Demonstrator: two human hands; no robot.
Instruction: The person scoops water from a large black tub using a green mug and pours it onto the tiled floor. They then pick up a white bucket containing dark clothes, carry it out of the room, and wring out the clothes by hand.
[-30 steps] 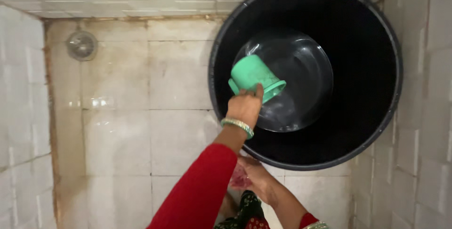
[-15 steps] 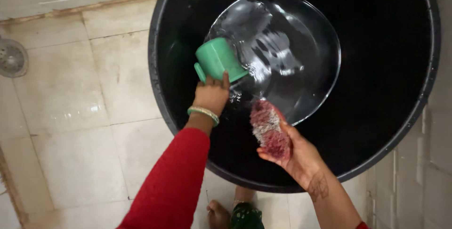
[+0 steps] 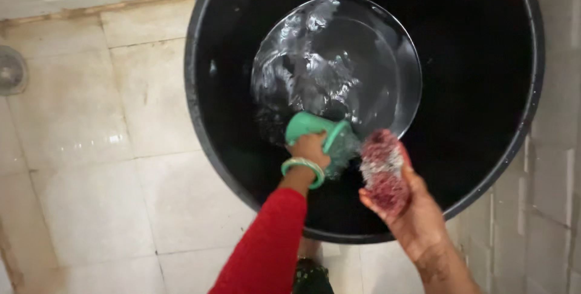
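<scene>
My left hand [image 3: 308, 149], in a red sleeve with a green bangle, grips the handle of a green plastic mug [image 3: 321, 133]. The mug is tipped over the water inside a big black drum [image 3: 200, 118]. Rippling water [image 3: 339, 64] shows at the drum's bottom. My right hand [image 3: 405, 209] is held palm up over the drum's near rim, with a dark red scrubbing pad [image 3: 382, 170] lying on its fingers. The pad looks wet and foamy. Mug and pad are close together, a small gap between them.
The drum stands in a corner on wet beige floor tiles [image 3: 121, 167]. A round metal floor drain [image 3: 9, 70] sits at the far left. White tiled wall [image 3: 544, 197] runs along the right. My foot [image 3: 311, 251] shows below the drum.
My left hand has brought the mug down and nearer, tipping it by the pad. The right hand with the pad has shifted slightly right. The water is more stirred.
</scene>
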